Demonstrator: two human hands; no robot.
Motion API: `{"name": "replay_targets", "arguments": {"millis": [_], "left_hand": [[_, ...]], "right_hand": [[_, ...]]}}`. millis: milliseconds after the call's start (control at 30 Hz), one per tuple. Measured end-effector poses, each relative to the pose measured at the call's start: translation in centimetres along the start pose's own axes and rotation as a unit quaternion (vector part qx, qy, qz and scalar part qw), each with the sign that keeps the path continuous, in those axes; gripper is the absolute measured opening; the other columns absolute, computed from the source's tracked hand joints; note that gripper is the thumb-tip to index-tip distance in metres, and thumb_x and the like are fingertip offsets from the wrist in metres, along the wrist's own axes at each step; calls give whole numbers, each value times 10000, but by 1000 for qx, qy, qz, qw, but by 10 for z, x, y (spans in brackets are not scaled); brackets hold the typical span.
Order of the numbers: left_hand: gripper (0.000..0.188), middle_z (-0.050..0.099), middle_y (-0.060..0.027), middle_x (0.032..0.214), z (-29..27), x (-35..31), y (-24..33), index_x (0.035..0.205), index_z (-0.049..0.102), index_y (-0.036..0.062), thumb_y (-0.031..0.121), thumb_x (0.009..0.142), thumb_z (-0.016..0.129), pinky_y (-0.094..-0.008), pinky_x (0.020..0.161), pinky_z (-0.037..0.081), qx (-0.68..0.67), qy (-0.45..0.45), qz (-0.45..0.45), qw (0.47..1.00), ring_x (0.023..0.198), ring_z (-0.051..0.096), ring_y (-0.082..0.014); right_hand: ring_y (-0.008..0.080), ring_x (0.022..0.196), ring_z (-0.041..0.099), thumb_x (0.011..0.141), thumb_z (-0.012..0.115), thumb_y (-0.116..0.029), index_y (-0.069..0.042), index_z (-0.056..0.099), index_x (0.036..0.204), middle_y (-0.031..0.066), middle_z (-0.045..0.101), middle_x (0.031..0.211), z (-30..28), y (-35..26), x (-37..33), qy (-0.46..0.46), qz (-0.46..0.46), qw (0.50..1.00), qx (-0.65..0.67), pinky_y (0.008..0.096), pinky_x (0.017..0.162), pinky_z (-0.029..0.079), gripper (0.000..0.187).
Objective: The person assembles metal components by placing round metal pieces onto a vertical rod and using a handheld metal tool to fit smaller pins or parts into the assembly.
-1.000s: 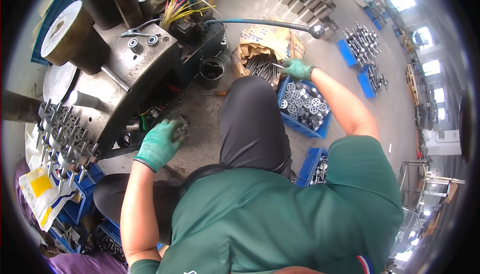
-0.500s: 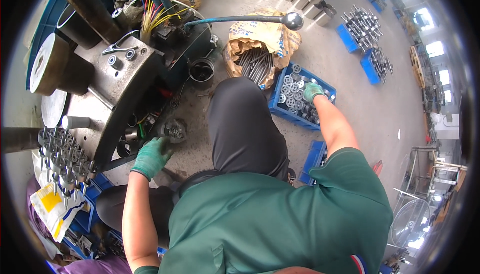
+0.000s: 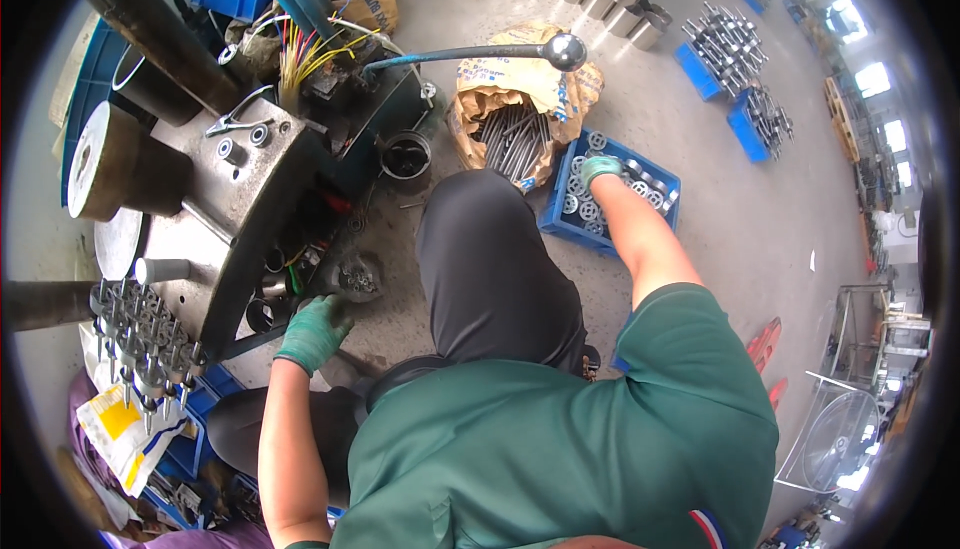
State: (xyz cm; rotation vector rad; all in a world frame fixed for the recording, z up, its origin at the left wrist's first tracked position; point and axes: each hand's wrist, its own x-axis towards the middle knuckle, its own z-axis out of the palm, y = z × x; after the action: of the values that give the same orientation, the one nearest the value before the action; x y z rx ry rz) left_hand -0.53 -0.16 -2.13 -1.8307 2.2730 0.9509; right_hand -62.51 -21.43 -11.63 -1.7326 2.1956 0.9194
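My right hand (image 3: 599,168), in a green glove, reaches into a blue crate (image 3: 607,241) of round, spoked metal wheels (image 3: 640,189). It is at the crate's left part, over the wheels; its fingers point down and are hidden, so any hold cannot be made out. My left hand (image 3: 314,333), gloved in green too, hovers left of my knee with loosely bent fingers and nothing visible in them. Close beyond it, a clear plastic bag (image 3: 355,277) of small metal parts lies on the floor. A paper sack (image 3: 530,74) of metal rods stands beside the crate.
On the left is a metal machine table (image 3: 215,214) with two small bearing-like rings (image 3: 245,144) on it. A long lever with a ball knob (image 3: 565,52) juts over the sack. Shafts with wheels (image 3: 150,349) stand at the table's near corner. A dark bucket (image 3: 405,155) stands under the lever.
My right hand has moved left across the crate, away from the wheels at its middle. My left hand stays near the same place. The whole view has shifted slightly.
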Motion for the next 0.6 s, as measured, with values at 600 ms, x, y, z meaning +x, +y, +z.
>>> {"name": "replay_targets", "arguments": {"millis": [600], "left_hand": [[379, 688, -232, 1182, -2, 0, 1, 1236, 680, 80, 255, 906, 745, -517, 930, 546, -13, -3, 0, 1000, 1097, 663, -441]], "right_hand": [[378, 1432, 549, 977, 606, -225, -169, 650, 1455, 113, 546, 1590, -11, -25, -1, -58, 171, 965, 190, 599, 1100, 490, 484]]}}
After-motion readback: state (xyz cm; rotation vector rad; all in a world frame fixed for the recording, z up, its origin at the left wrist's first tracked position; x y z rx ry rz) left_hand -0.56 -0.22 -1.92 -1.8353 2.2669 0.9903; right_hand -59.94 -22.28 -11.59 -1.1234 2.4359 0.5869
